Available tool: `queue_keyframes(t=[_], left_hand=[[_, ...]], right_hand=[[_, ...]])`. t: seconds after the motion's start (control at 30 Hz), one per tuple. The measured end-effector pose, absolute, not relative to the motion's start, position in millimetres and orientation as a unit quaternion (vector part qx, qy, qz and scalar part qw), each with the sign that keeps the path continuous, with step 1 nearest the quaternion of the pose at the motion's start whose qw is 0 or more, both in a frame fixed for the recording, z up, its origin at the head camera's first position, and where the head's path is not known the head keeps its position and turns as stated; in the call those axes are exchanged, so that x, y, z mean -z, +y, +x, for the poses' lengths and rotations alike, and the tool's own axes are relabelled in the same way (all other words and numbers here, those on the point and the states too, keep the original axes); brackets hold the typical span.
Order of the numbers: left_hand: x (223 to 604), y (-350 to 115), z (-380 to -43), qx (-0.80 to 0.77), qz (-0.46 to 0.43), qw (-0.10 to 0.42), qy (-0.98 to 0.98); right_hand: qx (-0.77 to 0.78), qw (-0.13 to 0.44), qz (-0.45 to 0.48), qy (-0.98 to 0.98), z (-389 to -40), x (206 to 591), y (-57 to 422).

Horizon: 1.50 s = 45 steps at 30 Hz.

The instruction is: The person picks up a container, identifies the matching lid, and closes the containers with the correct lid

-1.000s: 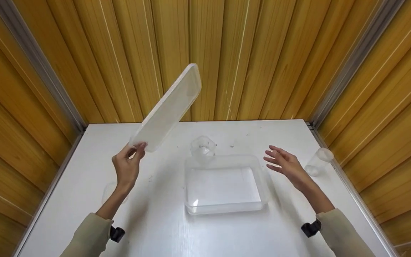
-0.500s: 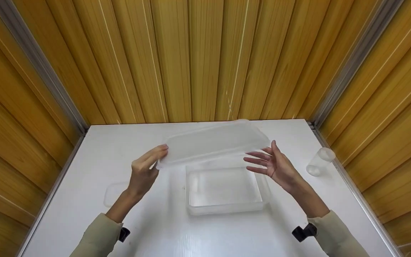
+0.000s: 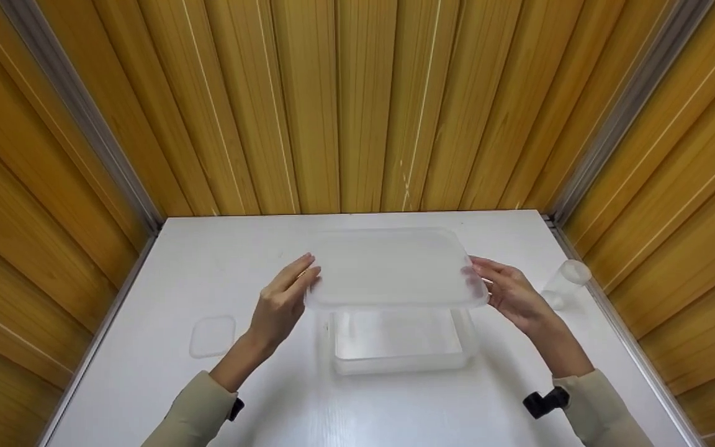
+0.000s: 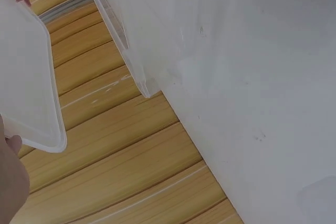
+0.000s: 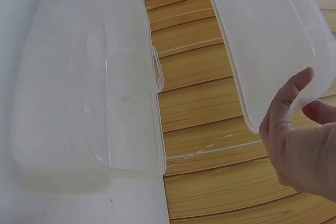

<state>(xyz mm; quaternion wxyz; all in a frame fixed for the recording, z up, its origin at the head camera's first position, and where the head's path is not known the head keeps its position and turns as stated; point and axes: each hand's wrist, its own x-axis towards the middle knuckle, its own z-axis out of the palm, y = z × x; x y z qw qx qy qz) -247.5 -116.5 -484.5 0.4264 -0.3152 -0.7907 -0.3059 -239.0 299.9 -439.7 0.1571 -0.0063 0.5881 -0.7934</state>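
A frosted, translucent rectangular lid (image 3: 395, 270) is held up between both hands, over the back part of a clear rectangular plastic container (image 3: 401, 365) on the table. Its left edge is gripped by my left hand (image 3: 278, 305); my right hand (image 3: 516, 295) pinches the right edge between thumb and fingers. In the right wrist view, the lid (image 5: 268, 40) is clearly apart from the container (image 5: 94, 103). The left wrist view catches the left hand (image 4: 11, 182) at a lid corner. Some fingers are hidden behind the lid.
A small rounded-square clear lid (image 3: 213, 336) lies on the white table (image 3: 258, 397) at the left. A clear cylindrical jar (image 3: 571, 276) is near the right edge, partly behind the right hand. Wood-patterned panels (image 3: 364, 112) enclose the back and sides.
The lid has come down from a steep tilt at the upper left to nearly level above the container. My right hand has taken hold of its right edge. The lid now covers the small clear vessel behind.
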Motion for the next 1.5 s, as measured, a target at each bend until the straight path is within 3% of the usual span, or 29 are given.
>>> queue_keyframes(t=[0.1,0.33,0.47,0.73,0.97,1.2,1.5], left_hand=[[484.0,-104.5,-247.5,0.388,-0.253,0.335,-0.821],[495.3,-102.9,-249.6,0.677,-0.042,0.006,-0.735],[511.0,-104.6,-244.2,0.727,0.042,-0.094,-0.679],[530.2,-94.3,-237.4,0.666,0.064,-0.107,-0.735],[531.1,-87.4,-238.5,0.627,0.068,-0.089,-0.771],[535.5,-80.8,-243.1,0.597,0.044,-0.085,-0.797],[538.1,-79.5,-242.4,0.61,0.023,-0.075,-0.788]], right_hand=[[0.778,0.165,-0.008,0.606,-239.4,447.0,308.4],[0.739,0.175,-0.003,0.651,-240.7,480.0,315.8],[0.719,0.19,0.0,0.668,-236.7,503.5,318.5],[0.636,0.161,-0.01,0.754,-232.0,523.5,317.0],[0.521,0.074,0.034,0.85,-229.5,522.3,298.7],[0.425,0.003,0.014,0.905,-219.7,524.1,298.4],[0.383,-0.003,0.006,0.924,-222.0,526.6,299.5]])
